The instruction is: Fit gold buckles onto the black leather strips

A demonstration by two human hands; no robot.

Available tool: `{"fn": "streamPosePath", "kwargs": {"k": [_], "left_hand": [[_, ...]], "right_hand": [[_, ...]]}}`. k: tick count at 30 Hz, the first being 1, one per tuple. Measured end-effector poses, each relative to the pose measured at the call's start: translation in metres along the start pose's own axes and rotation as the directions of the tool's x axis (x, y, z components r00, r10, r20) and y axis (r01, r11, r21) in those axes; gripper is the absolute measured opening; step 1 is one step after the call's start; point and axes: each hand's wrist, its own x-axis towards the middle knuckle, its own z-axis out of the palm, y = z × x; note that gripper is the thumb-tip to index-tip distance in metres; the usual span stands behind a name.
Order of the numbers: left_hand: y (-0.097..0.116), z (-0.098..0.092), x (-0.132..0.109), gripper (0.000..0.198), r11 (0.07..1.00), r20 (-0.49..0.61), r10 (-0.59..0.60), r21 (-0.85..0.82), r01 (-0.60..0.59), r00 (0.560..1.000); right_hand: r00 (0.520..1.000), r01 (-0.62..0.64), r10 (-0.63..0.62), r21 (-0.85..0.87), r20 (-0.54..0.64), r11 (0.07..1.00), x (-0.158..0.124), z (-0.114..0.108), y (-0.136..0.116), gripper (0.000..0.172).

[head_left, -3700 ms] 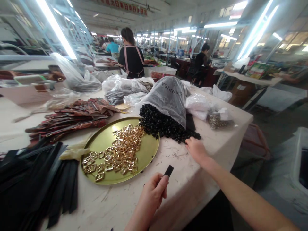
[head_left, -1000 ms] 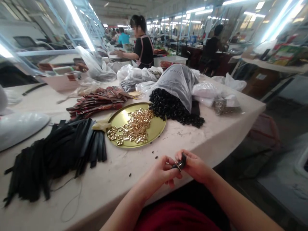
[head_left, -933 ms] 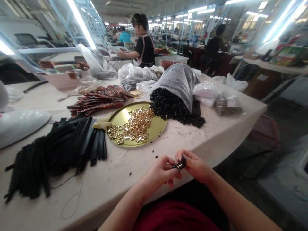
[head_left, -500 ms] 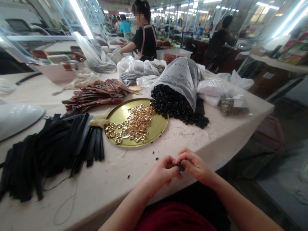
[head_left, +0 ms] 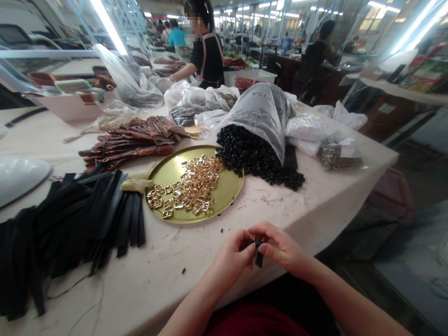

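A short black strap piece [head_left: 259, 259] is pinched between my two hands above the table's front edge, its end hanging down. My left hand [head_left: 237, 252] grips it from the left with curled fingers. From the other side my right hand [head_left: 280, 248] closes on it, thumb and forefinger at its upper part. A small glint shows between the fingertips, too small to name. Beyond the hands lies a round gold tray [head_left: 164, 170] with a heap of gold buckles [head_left: 199, 182]. Black straps [head_left: 80, 219] are piled to the left.
A plastic bag [head_left: 259, 109] spills small black pieces [head_left: 252, 156] beside the tray. Patterned brown-red strips [head_left: 129, 140] lie behind it. More clear bags [head_left: 308, 128] sit at the right. A co-worker in an apron [head_left: 210, 56] stands across the table [head_left: 157, 266].
The black strap piece now hangs lower and shows more of its length between my fingers. My right hand has turned slightly over it. The view has shifted a little.
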Motion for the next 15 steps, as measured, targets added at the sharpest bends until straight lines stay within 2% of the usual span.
{"fn": "streamPosePath", "kwargs": {"k": [3, 5, 8, 12, 15], "left_hand": [[0.005, -0.001, -0.006, 0.011, 0.996, 0.039, 0.043, 0.077, -0.046, 0.998], [0.007, -0.001, -0.011, 0.015, 0.99, 0.066, 0.074, 0.113, -0.081, 0.995], [0.004, -0.001, -0.015, 0.019, 0.99, 0.072, 0.108, 0.083, -0.114, 0.992], [-0.007, 0.001, -0.017, 0.017, 0.992, 0.021, 0.09, 0.082, -0.091, 0.996], [-0.009, 0.003, -0.019, 0.014, 0.995, 0.029, 0.075, 0.059, -0.077, 0.997]], "right_hand": [[0.997, 0.058, -0.068, -0.191, -0.044, 0.98, -0.001, 0.003, -0.001, 0.039], [0.994, 0.05, -0.072, -0.226, -0.087, 0.973, -0.002, 0.004, 0.0, 0.041], [0.991, -0.027, 0.002, -0.183, -0.134, 0.983, -0.003, 0.003, 0.001, 0.041], [0.984, -0.146, 0.133, -0.113, -0.116, 0.983, -0.007, 0.001, 0.0, 0.029], [0.986, -0.116, 0.102, -0.103, -0.131, 0.988, -0.013, 0.002, -0.004, 0.027]]}}
